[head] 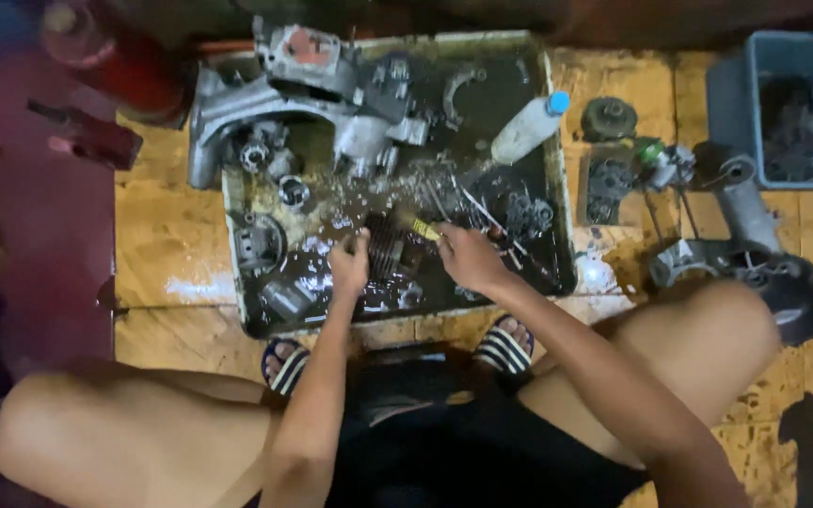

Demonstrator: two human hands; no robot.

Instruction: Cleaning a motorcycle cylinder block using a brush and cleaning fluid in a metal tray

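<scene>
I squat over a shallow metal tray [557, 202] holding dark oily liquid and several engine parts. My left hand [349, 263] grips the side of a dark finned cylinder part [390, 246] sitting in the liquid. Just to its right, my right hand [466, 256] holds a brush with a yellow handle [422, 228], its end against the finned part. A large grey engine casing [237, 103] lies across the tray's far left corner. A piston-like ring part [294, 191] and a round cover [258, 243] lie left of my hands.
A white plastic bottle with a blue cap [529, 129] leans on the tray's right rim. More engine parts [745, 235] and a gear [609, 118] lie on the yellow floor to the right, by a blue-grey bin [783, 56]. A red object [124, 66] stands far left.
</scene>
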